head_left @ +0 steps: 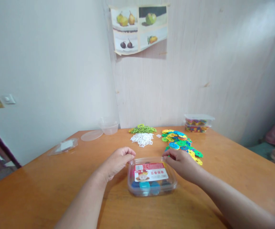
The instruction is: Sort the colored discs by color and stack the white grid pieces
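head view: the left hand [120, 162] is at the far left corner of the clear lidded container [172, 178], with thumb and fingertips drawn close together by the rim; whether they are clamped on the lid edge or only resting there, i cannot tell. the right hand [179, 160] is at the container's far right corner, fingers bent down to the rim, and its grip is equally hard to tell. the container lies flat on the orange-brown wooden surface [56, 187], between the two forearms. a red and white label [151, 173] with a barcode and a food picture covers much of its lid, and blue and teal pieces show through the plastic on the near side.

just beyond the container is a heap of white lattice pieces [142, 139], with a pile of green plastic pieces [142, 129] behind that. beyond it to the right, blue, green and yellow notched discs [181, 143] spread in a loose heap. farther right of the container, two stacked clear boxes [196, 124] hold colorful pieces. beyond it to the left are a clear plastic bowl [110, 127], an oval clear lid [92, 135] and, farther left, another clear lid with a white label [66, 145]. well above the container, a fruit poster [138, 30] hangs on the wall [149, 86].
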The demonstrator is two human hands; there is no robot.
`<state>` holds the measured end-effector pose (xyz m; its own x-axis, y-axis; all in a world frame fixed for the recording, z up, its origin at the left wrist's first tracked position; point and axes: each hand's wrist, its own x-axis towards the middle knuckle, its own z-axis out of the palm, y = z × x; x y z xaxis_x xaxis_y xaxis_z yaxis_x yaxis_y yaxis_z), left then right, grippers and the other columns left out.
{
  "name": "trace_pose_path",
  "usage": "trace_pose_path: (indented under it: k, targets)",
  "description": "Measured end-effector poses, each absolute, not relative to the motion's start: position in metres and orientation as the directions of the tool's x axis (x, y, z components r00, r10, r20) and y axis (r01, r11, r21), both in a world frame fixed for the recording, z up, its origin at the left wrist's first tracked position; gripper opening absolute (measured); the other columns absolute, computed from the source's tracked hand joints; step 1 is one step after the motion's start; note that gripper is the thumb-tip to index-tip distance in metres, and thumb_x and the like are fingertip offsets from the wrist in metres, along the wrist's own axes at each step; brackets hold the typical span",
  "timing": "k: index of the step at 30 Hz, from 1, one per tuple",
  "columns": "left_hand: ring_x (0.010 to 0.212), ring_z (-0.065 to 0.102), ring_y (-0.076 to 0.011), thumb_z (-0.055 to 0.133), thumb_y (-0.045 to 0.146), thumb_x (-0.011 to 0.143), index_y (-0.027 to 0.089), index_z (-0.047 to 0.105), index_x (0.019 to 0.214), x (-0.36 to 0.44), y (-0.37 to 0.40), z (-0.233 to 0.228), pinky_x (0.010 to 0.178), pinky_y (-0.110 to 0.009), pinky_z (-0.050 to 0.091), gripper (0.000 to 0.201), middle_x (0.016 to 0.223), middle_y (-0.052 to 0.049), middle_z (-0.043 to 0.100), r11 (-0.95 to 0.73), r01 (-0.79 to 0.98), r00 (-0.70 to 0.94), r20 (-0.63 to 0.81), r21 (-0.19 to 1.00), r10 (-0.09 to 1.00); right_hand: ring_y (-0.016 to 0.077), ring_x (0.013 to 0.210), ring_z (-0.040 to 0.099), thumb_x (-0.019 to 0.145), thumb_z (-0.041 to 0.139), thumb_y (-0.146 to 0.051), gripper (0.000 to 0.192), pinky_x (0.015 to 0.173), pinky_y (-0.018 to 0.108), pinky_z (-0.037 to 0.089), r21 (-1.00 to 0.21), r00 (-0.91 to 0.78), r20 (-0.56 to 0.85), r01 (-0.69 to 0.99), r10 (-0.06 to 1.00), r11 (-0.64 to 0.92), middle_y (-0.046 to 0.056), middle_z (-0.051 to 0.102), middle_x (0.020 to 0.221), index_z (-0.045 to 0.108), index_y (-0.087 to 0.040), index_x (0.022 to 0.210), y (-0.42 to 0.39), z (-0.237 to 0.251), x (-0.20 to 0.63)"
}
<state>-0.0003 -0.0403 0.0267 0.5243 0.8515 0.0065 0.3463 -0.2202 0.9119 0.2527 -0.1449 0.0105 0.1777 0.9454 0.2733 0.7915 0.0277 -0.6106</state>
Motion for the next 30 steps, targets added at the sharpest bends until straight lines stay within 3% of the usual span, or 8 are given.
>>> trace_pose_path:
  k: [8,19,30]
  targets:
    - [0.064,0.058,-0.0139,0.056,0.033,0.074,0.016,0.064,0.085,-0.0079,-0.0360,0.0228,0.058,-0.024,0.041,0.021,0.072,-0.002,0.065,-0.147,0.451,0.570,-0.157,0.881,0.806,0.0178,0.069,0.060,0.084,0.048,-0.033,0.023,0.060,0.026,0.038,-0.599,0.189,0.243,0.801,0.952,-0.006,0.000,0.067,0.072,0.067,-0.021,0.081,-0.1449,0.0057,0.2494]
    - [0.058,0.052,-0.0102,0.060,0.037,0.075,0.014,0.063,0.083,-0.0092,-0.0338,0.0236,0.055,-0.022,0.039,0.024,0.065,0.001,0.060,-0.130,0.422,0.627,-0.186,0.897,0.757,0.0179,0.070,0.061,0.086,0.043,-0.029,0.023,0.063,0.026,0.039,-0.561,0.147,0.273,0.827,0.951,0.033,0.002,0.068,0.072,0.064,-0.021,0.080,-0.1444,0.0010,0.2486]
    - [0.056,0.052,-0.0113,0.059,0.032,0.069,0.015,0.065,0.079,-0.0076,-0.0360,0.0253,0.054,-0.024,0.038,0.020,0.063,0.001,0.060,-0.136,0.418,0.608,-0.165,0.898,0.777,0.0179,0.070,0.059,0.088,0.043,-0.032,0.023,0.061,0.027,0.036,-0.555,0.144,0.260,0.831,0.955,0.026,0.002,0.067,0.073,0.061,-0.021,0.078,-0.1456,0.0052,0.2471]
